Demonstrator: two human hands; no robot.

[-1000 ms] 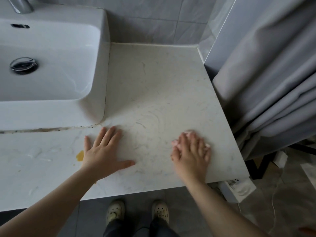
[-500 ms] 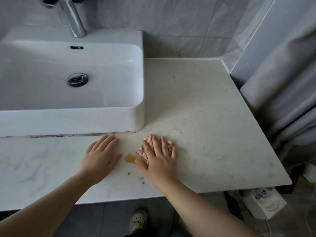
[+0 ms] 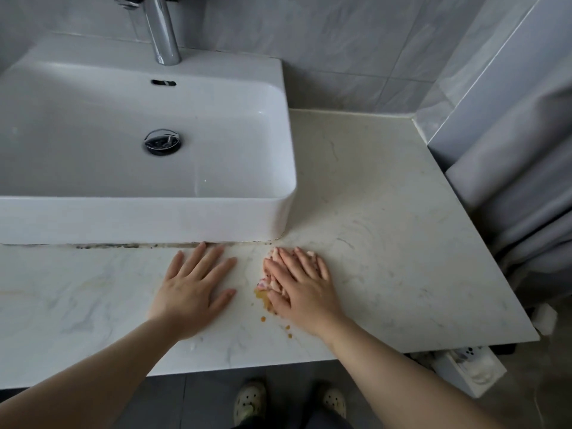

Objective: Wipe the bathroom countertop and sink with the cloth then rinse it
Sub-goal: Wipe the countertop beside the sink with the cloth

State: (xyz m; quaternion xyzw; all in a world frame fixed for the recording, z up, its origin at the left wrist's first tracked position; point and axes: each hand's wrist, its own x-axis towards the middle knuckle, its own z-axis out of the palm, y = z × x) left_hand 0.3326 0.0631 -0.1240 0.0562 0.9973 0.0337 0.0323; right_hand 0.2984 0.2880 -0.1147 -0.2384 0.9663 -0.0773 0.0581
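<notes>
Pale marble countertop [image 3: 387,212] ran before and to the right of the white sink [image 3: 154,218]. The person's left hand [image 3: 193,289] lay flat on it, fingers spread, holding nothing. Just beside it, the right hand [image 3: 301,289] pressed a pinkish cloth [image 3: 270,280] down with straight fingers. The cloth was mostly hidden beneath the hand, at an orange-yellow smear [image 3: 263,297].

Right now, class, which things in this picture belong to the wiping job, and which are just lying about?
Belong to the job: cloth under the right hand; left hand flat on the countertop; yellow spill; sink; tap.
Just lying about: grey curtain; white box on the floor; shoes.
</notes>
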